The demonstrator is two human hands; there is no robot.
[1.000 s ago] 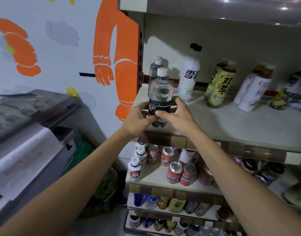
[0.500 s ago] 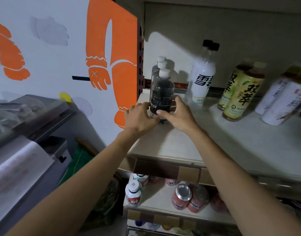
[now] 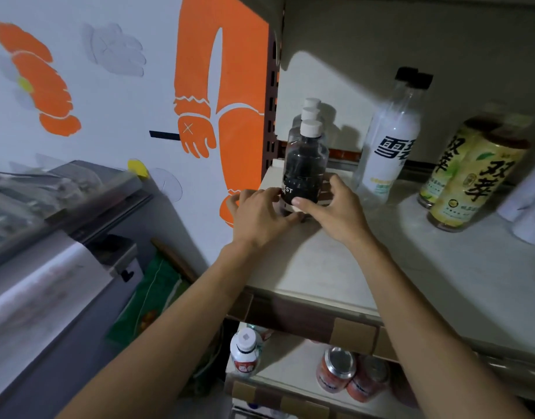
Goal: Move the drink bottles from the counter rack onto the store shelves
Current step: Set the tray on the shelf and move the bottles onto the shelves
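Observation:
A clear bottle with a black label and white cap (image 3: pixel 305 167) stands upright on the pale shelf (image 3: pixel 335 267) near its left end. Both hands clasp it low down: my left hand (image 3: pixel 260 216) on its left side, my right hand (image 3: pixel 335 207) on its right side. Two more white-capped bottles of the same kind (image 3: pixel 310 108) stand in a row straight behind it, mostly hidden. The bottle's base is covered by my fingers.
Right of the row stand a tall white bottle with a black cap (image 3: pixel 390 146), two yellow tea bottles (image 3: pixel 472 182) and white bottles (image 3: pixel 529 201) at the frame edge. The lower shelf holds a small white bottle (image 3: pixel 245 352) and red cans (image 3: pixel 335 370). A grey counter (image 3: pixel 48 267) is at left.
Both hands have carried the black-label bottle from the shelf's front edge deeper in, up to the two bottles behind it. The view has moved closer to the shelf.

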